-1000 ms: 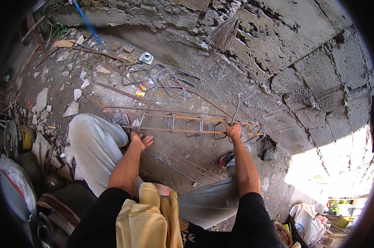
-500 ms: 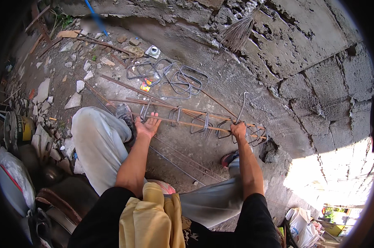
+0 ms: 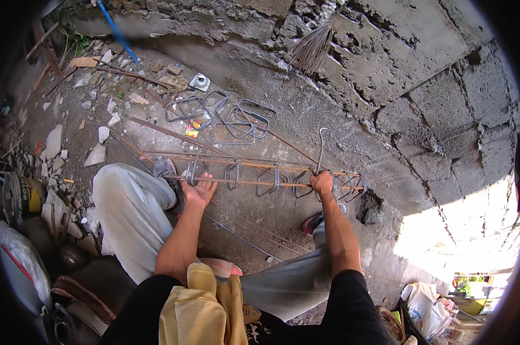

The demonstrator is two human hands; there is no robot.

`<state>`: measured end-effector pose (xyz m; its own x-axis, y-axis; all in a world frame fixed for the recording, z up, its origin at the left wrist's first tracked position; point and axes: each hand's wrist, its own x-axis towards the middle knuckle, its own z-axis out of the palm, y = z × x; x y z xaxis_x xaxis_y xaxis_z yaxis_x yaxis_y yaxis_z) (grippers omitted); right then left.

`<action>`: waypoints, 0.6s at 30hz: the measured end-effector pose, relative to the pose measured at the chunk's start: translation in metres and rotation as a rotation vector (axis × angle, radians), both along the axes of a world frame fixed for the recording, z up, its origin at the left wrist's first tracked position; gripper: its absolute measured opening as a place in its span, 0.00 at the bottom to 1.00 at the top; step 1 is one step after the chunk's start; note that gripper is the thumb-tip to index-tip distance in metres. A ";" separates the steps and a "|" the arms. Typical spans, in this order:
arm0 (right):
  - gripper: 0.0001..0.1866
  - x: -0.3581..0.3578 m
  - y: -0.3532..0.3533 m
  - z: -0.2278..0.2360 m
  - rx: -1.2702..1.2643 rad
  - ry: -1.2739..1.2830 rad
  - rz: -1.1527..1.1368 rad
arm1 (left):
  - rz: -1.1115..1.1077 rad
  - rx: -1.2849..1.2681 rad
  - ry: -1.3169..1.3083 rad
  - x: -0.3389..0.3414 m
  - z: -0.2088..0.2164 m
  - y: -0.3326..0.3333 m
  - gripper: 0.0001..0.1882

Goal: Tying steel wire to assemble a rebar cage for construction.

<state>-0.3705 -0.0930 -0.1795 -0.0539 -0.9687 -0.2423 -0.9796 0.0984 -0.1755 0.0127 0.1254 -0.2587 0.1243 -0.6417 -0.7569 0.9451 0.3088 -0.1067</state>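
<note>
A long, narrow rebar cage (image 3: 254, 183) of rusty bars with grey stirrups lies across in front of me. Beneath its near bar, toward the left, my left hand (image 3: 198, 191) is palm up with its fingers stretched out, beside a few grouped stirrups (image 3: 194, 171). Further right, my right hand (image 3: 322, 181) is closed around a hooked metal rod (image 3: 321, 141) at the cage's bars. The rod's bent end rises above the fist; its lower part is hidden by my fingers. More stirrups hang spaced along the bars.
Loose stirrups (image 3: 237, 123) lie on the ground beyond the cage. Broken stones (image 3: 96, 155) and rubble cover the left side. A rough block wall (image 3: 438, 132) rises at the right. My left shoe (image 3: 167, 168) is near the cage's left part; a bucket (image 3: 21, 195) stands far left.
The view has tilted slightly. My left hand and the cage's left part have come nearer to me, and its fingers now point more to the right. My right hand keeps its grip.
</note>
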 end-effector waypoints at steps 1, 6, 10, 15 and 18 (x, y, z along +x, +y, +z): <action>0.23 -0.012 -0.005 -0.002 -0.046 -0.016 -0.024 | -0.118 -0.009 0.000 -0.005 0.006 -0.003 0.50; 0.25 0.009 0.004 -0.011 -0.055 -0.044 -0.032 | -0.320 0.626 -0.250 -0.028 0.028 -0.001 0.19; 0.25 -0.004 0.005 -0.007 -0.059 -0.111 -0.052 | -0.534 0.082 -0.635 -0.082 0.191 -0.091 0.09; 0.22 -0.015 0.006 -0.005 -0.060 -0.165 -0.084 | -0.079 -0.260 -2.111 -0.084 0.359 -0.283 0.11; 0.20 0.012 0.007 0.012 0.008 -0.219 0.016 | 0.146 0.010 -2.470 -0.038 0.398 -0.351 0.11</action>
